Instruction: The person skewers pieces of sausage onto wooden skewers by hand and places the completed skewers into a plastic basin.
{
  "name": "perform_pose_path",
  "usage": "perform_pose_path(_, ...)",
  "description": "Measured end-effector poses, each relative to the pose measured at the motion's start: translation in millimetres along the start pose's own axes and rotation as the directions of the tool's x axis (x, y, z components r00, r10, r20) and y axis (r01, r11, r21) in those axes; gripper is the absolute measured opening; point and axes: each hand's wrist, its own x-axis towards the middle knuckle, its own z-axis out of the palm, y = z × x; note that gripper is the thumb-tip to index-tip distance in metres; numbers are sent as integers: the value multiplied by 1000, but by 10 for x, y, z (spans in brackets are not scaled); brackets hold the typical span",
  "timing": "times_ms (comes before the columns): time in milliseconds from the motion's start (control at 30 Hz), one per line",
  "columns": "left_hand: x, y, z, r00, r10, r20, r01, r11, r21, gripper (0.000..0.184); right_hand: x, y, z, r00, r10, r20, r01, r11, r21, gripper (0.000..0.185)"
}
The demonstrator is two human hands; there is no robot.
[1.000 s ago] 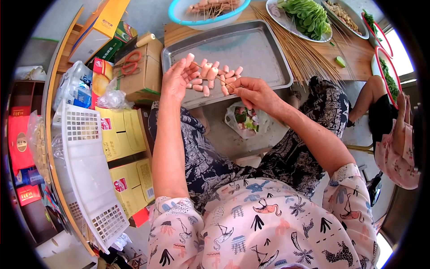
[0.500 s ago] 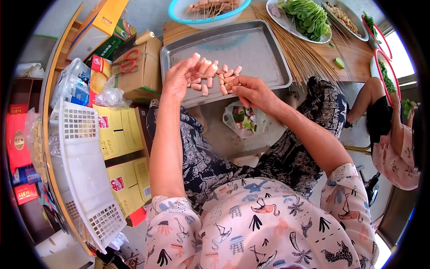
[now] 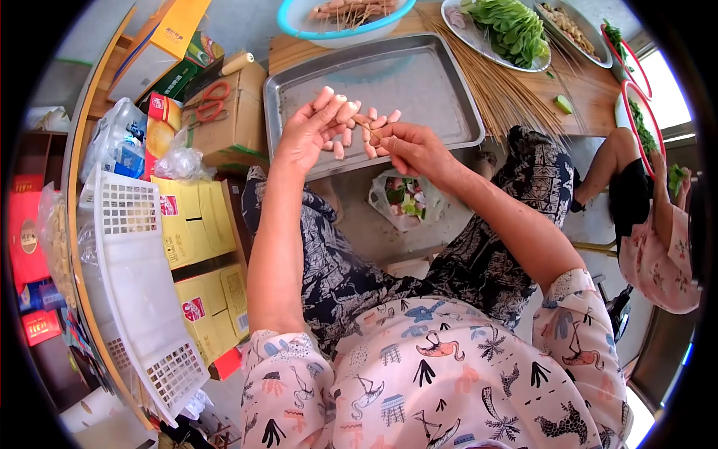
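Several small pink sausage pieces (image 3: 370, 150) lie at the near edge of a metal tray (image 3: 467, 112). Over the tray's left part, my left hand (image 3: 303, 135) has its fingers closed round sausage pieces (image 3: 346, 112) threaded on a thin stick. My right hand (image 3: 407, 146), at the tray's near edge, pinches the other end of that stick between thumb and fingers. The stick slants between the two hands, and the left fingers partly hide the pieces on it.
Loose bamboo sticks (image 3: 508, 82) lie right of the tray. Beyond it stand a blue-rimmed bowl (image 3: 348, 36) and a plate of green leaves (image 3: 508, 34). Scissors (image 3: 213, 101) rest on a cardboard box (image 3: 239, 112) at left. A bag of scraps (image 3: 406, 198) is below. A co-worker (image 3: 658, 232) sits at right.
My left hand has moved slightly toward my right hand, its fingers drawing in over the sausage pieces. The co-worker's hand has come into view with green leaves.
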Motion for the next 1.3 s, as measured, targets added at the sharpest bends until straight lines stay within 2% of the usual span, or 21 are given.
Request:
perform_pose_path(100,-6,-2,-9,999,-26,32,28,998,-61,39,-9,-25,16,1000,11,-3,-11,999,37,16)
perform_pose_path(167,7,-32,-32,999,-43,-6,42,994,-97,43,-8,-24,12,1000,16,9,-16,999,34,16)
perform_pose_path(400,19,-58,-113,996,-93,-10,92,992,-82,44,6,31,-20,999,18,28,-17,999,-31,16)
perform_pose_path(667,26,-46,-121,987,-139,86,144,988,-53,36,9,73,-22,999,-32,28,33,998,-57,14)
perform_pose_path(800,30,-42,-90,991,-125,53,127,991,-43,36,-1,20,13,998,-64,-2,64,996,-59,14)
perform_pose_path(900,5,30,-45,980,-185,74,193,973,-124,36,11,-6,-1,999,-47,-15,46,999,-27,14)
perform_pose_path(967,-1,-25,-88,999,-32,-2,31,979,-202,36,10,-12,-9,999,-41,-12,40,998,-47,14)
perform_pose_path(1067,83,-161,-238,998,33,-56,-39,992,-120,34,11,-7,-27,1000,-18,14,20,993,-116,15)
perform_pose_path(1200,35,-92,-168,998,17,-56,-23,995,-101,34,17,23,-42,1000,-5,27,8,996,-94,15)
perform_pose_path(1300,5,-59,-121,1000,3,4,-2,997,-81,33,-17,-50,-6,1000,-14,11,15,996,-86,15)
